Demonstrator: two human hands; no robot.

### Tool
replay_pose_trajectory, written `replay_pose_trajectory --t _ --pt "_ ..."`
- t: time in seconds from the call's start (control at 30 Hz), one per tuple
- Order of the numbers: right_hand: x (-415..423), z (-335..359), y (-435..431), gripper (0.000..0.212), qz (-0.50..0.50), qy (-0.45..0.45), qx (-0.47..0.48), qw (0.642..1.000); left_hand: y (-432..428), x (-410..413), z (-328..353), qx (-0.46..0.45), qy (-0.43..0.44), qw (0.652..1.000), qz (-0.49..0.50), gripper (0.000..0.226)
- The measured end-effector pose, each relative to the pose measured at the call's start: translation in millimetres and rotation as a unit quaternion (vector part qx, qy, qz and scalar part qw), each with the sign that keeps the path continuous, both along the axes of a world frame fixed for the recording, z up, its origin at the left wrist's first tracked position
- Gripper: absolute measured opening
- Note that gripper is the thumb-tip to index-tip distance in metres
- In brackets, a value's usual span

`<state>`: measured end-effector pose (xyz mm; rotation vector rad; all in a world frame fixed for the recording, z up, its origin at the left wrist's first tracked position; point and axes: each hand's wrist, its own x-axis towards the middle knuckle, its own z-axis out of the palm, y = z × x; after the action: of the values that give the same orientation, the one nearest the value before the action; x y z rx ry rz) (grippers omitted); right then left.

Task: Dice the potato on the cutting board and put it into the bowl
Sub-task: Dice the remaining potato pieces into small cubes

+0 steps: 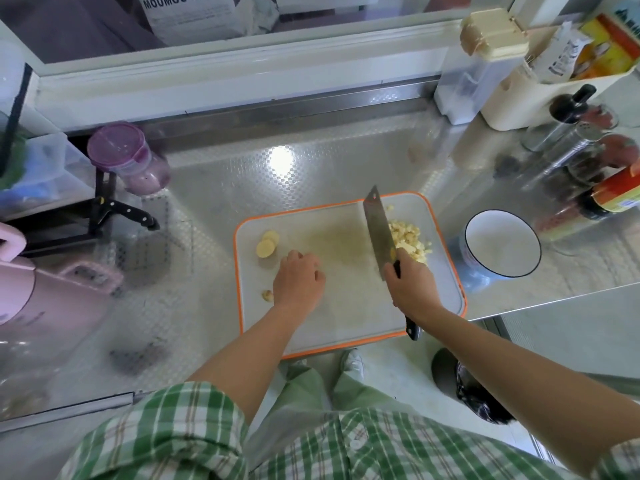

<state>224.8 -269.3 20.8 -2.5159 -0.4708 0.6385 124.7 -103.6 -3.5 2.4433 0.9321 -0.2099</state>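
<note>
A grey cutting board (346, 317) with an orange rim lies on the steel counter. A pile of diced potato (408, 239) sits at its far right. A few round potato slices (266, 244) lie at its far left, and a small scrap (267, 295) rests near the left edge. My right hand (412, 289) grips the black handle of a cleaver (379, 232), whose blade stands just left of the dice. My left hand (299, 282) rests knuckles-up on the board, fingers curled, beside the slices. The white bowl (502, 249) with a dark rim stands right of the board.
Bottles and a metal shaker (568, 150) crowd the counter's right back. A purple-lidded jar (128, 157) and a black-handled knife (128, 213) on a rack sit at the left. A pink kettle (41, 292) stands at the near left. The counter edge runs just below the board.
</note>
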Motion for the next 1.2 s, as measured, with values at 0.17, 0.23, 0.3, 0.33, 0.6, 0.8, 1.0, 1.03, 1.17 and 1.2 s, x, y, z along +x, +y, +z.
replay_pose_trajectory --t 0.17,0.23,0.3,0.33,0.6,0.8,1.0,1.03,1.17,1.2 --pt "-14.1 13.2 7.5 0.029 0.105 -0.110 -0.017 0.988 -18.2 31.3 27.7 -0.380 -0.142 0.901 0.151 0.044" --pt "-21.1 13.5 10.0 0.045 0.158 -0.126 -0.007 0.979 -25.9 45.0 34.2 -0.412 -0.153 0.885 0.156 0.044" --pt "-21.3 12.9 7.6 0.049 0.179 -0.123 0.020 0.976 -29.2 50.4 33.3 -0.371 -0.161 0.898 0.171 0.030" --pt "-19.4 13.7 4.9 0.048 0.180 -0.117 0.034 0.976 -28.6 50.9 30.4 -0.345 -0.164 0.905 0.186 0.025" --pt "15.7 -2.8 -12.2 0.058 0.115 0.028 -0.005 0.993 -20.4 52.6 28.1 -0.331 -0.165 0.896 0.248 0.023" --pt "14.6 3.8 0.9 0.053 0.157 0.013 0.015 0.987 -14.1 56.5 22.7 -0.311 -0.156 0.907 0.237 0.023" --pt "11.7 18.6 16.5 0.054 0.209 0.019 0.077 0.975 -6.5 51.3 20.3 -0.287 -0.155 0.917 0.230 0.021" --pt "7.5 21.4 22.7 0.060 0.247 0.013 0.054 0.968 -4.0 50.0 20.1 -0.277 -0.152 0.921 0.228 0.022" --pt "-2.6 16.9 44.6 0.068 0.263 -0.014 -0.004 0.965 1.7 41.6 27.8 -0.334 -0.178 0.899 0.219 0.022" --pt "-3.8 16.0 47.7 0.062 0.221 0.007 0.018 0.975 3.4 37.7 31.2 -0.367 -0.193 0.881 0.226 0.024"
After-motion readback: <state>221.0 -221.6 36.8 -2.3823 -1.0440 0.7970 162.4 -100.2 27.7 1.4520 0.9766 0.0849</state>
